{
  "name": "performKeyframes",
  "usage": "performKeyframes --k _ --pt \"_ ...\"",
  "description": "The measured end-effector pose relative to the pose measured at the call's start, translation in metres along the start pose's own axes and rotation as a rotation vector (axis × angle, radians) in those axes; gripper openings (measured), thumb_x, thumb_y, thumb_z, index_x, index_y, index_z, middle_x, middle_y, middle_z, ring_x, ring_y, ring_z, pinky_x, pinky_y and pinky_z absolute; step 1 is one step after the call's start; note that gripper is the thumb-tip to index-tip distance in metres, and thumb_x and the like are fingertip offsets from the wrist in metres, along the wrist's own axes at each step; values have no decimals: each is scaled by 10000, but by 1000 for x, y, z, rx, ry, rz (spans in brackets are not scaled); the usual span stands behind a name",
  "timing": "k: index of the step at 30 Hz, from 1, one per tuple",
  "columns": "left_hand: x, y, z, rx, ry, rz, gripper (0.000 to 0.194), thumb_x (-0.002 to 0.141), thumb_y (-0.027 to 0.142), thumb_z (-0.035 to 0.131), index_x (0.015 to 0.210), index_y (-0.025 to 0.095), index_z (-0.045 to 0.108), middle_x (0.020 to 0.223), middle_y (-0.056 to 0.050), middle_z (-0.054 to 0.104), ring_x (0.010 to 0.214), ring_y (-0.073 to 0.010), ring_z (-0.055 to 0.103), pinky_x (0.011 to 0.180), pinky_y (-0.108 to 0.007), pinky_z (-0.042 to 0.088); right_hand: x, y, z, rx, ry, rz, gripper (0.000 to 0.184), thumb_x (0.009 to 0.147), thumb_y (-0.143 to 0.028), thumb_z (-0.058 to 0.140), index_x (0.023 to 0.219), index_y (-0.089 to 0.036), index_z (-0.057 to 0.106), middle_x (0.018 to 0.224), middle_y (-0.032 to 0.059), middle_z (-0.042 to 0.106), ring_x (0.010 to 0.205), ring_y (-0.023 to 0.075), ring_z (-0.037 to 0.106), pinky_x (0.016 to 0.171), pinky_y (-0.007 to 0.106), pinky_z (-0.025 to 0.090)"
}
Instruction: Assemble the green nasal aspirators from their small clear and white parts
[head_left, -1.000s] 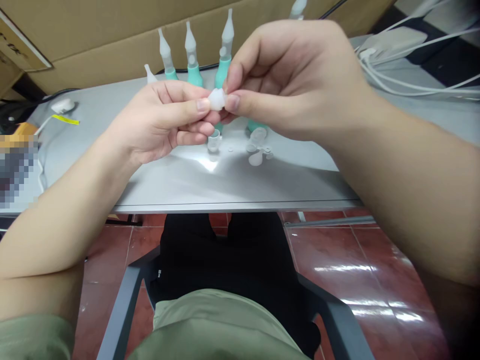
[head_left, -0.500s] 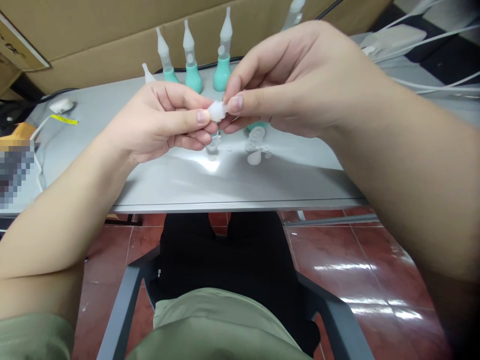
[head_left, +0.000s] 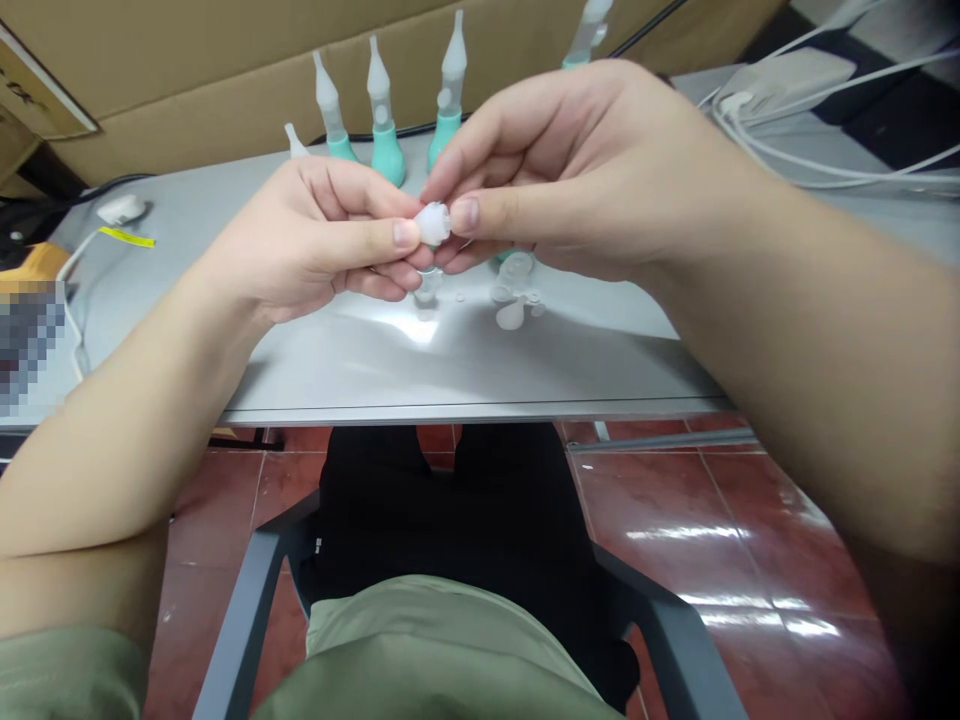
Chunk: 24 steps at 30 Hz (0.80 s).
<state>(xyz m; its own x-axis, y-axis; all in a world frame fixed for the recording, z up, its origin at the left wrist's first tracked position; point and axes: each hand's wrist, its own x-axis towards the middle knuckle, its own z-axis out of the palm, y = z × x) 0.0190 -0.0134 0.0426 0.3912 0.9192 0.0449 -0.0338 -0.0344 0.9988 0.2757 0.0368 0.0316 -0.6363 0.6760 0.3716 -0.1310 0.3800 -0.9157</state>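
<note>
Above the table, my left hand (head_left: pixel 337 235) pinches a small white translucent part (head_left: pixel 433 224) between thumb and fingers. It has a ribbed or notched rim on its right side. My right hand (head_left: pixel 555 180) is closed at that rim, its thumb tip against the edge and its index finger behind the part. Just below the fingers, a clear plastic piece (head_left: pixel 427 285) rests on the table. To its right are several loose translucent discs and flat pieces (head_left: pixel 511 315). Behind them, a teal bulb is mostly hidden by my right hand.
Several nasal aspirators with teal bulbs (head_left: pixel 388 155) and white tips stand along the back of the grey table (head_left: pixel 360 380), before a cardboard wall (head_left: pixel 225 90). White cables (head_left: pixel 757 140) lie at the right; a white plug (head_left: pixel 121 209) is at the left.
My right fingers have shifted slightly left and around the white part, so more of its notched rim shows. My left hand has barely moved and keeps its pinch.
</note>
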Motion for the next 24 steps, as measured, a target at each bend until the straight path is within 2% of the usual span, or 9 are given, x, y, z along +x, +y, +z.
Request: performKeyframes --k 5,11,17,24 --pt "-3 2 2 -9 -7 2 324 1028 -20 901 853 226 1017 851 20 939 724 -100 923 692 -101 762 -2 -3 -7 -68 -73 27 275 853 -404 1156 1059 -338 986 1027 -54 964 968 223 982 843 297 808" --pt "-2 1 3 -2 11 -1 292 1051 19 957 857 230 1013 863 17 944 739 -101 927 706 -107 769 0 2 -2 -68 8 18 398 742 -511 1240 965 -336 961 943 3 939 956 301 994 842 374 849" --pt "-1 0 3 -11 43 -7 243 1027 59 1007 838 212 998 855 -3 934 790 -129 954 725 -110 767 -2 -2 2 -121 37 -1 377 774 -569 1216 925 -358 944 983 -7 955 954 270 977 894 392 849" --pt "1 -1 1 -16 7 -35 256 1045 52 950 848 207 1003 847 3 930 794 -126 954 706 -112 760 -4 -6 6 -126 53 -4 347 753 -498 1217 872 -364 919 971 2 946 952 287 977 884 394 850"
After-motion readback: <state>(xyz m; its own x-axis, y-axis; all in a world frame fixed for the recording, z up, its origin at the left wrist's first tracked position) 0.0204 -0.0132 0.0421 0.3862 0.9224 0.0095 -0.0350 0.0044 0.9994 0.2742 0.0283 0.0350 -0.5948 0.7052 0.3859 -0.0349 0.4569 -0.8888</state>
